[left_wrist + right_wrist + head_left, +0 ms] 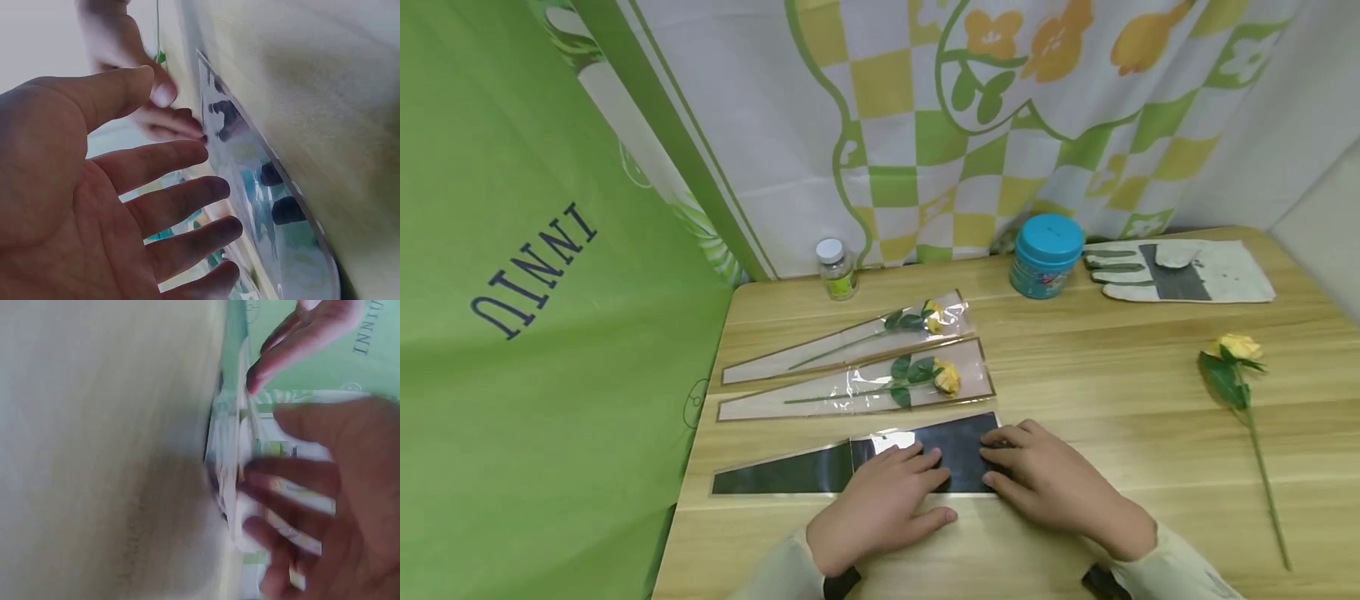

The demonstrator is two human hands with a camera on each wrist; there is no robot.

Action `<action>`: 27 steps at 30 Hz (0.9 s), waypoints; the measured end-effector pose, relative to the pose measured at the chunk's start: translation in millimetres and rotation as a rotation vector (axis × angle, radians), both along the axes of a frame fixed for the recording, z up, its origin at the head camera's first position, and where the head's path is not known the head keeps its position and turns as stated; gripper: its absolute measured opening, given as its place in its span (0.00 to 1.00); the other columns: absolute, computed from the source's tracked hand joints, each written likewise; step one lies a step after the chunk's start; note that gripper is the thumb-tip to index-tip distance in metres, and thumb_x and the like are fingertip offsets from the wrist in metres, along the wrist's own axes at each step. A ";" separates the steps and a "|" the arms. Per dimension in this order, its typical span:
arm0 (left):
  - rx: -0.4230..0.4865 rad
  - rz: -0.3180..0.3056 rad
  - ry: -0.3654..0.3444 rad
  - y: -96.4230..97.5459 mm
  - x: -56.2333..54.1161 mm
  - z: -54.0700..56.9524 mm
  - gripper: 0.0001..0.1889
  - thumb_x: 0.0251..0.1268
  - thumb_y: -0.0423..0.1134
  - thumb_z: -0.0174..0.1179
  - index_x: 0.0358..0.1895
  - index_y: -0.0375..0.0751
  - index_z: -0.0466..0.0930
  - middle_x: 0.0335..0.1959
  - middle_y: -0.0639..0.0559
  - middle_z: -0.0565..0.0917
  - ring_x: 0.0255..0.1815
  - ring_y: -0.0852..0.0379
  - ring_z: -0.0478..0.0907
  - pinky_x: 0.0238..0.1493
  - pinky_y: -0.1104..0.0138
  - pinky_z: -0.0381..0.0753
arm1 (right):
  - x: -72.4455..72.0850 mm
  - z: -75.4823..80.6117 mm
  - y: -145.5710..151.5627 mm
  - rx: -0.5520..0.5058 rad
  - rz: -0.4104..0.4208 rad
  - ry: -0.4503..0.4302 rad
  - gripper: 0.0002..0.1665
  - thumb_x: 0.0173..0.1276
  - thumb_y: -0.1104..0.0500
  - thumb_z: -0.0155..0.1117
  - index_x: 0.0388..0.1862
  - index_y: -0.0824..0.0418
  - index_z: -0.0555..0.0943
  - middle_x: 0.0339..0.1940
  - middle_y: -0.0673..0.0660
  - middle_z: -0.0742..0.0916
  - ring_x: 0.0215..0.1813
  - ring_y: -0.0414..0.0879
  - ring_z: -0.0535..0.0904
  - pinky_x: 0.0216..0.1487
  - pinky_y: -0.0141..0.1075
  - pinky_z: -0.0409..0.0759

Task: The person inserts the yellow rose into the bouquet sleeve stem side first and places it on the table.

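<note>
A long, tapered sleeve [838,467] is laid flat near the front of the surface, its narrow end pointed left. It is glossy black with a pale border, crossed by a line partway along, and white glare is caught beside the fingers. Its middle is partly covered by the left hand [887,500], whose fingers are held extended and apart, with nothing gripped. The wide right end is touched by the right hand [1052,479]; its fingers are slightly bent and spread, and nothing is seen gripped.

Behind, two clear sleeves, a rear one [850,354] and a nearer one [820,408], are each filled by a yellow rose. Farther back are set a white-lidded jar [837,268], a blue tub [1047,257] and a white-and-grey glove [1180,271]. At far right a loose yellow rose [1236,371] is laid, well apart from the hands.

The left side is hung with green cloth [550,400] printed with dark letters. The surface [1120,358] is wood-grained, backed by a checked, flowered curtain [940,167].
</note>
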State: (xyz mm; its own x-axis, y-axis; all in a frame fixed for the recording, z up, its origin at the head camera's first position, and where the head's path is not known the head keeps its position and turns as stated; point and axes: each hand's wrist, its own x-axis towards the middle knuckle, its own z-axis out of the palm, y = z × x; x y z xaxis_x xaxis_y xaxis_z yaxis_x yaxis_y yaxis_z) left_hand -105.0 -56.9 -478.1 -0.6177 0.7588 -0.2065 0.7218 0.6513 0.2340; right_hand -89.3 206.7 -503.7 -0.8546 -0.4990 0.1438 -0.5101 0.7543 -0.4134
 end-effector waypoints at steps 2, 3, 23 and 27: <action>-0.013 -0.023 0.002 4.6 -2.3 0.1 0.31 0.76 0.66 0.48 0.70 0.51 0.77 0.73 0.51 0.71 0.74 0.48 0.65 0.74 0.54 0.68 | 3.0 0.2 3.8 0.007 -0.082 0.048 0.21 0.68 0.50 0.73 0.54 0.62 0.88 0.55 0.54 0.85 0.52 0.49 0.78 0.50 0.48 0.82; -0.020 -0.026 0.003 6.2 -3.1 0.3 0.30 0.76 0.65 0.48 0.70 0.51 0.77 0.73 0.51 0.71 0.74 0.48 0.65 0.74 0.54 0.68 | 4.6 0.0 5.4 0.010 -0.116 0.068 0.23 0.66 0.50 0.74 0.55 0.63 0.87 0.54 0.55 0.85 0.51 0.51 0.78 0.50 0.50 0.82; 0.093 0.096 -0.064 12.0 -8.8 -9.5 0.28 0.74 0.64 0.53 0.65 0.51 0.82 0.69 0.55 0.76 0.73 0.51 0.66 0.62 0.52 0.80 | 8.5 -4.3 0.5 -0.312 -0.151 -0.082 0.17 0.73 0.58 0.67 0.59 0.58 0.85 0.57 0.50 0.84 0.58 0.48 0.78 0.55 0.52 0.82; 0.273 0.224 -0.101 18.8 -16.1 -13.4 0.24 0.73 0.63 0.56 0.55 0.51 0.88 0.56 0.59 0.84 0.59 0.58 0.77 0.52 0.59 0.85 | 5.8 -3.5 0.4 -0.390 -0.198 -0.123 0.14 0.74 0.63 0.66 0.55 0.54 0.87 0.52 0.44 0.85 0.54 0.43 0.80 0.52 0.46 0.85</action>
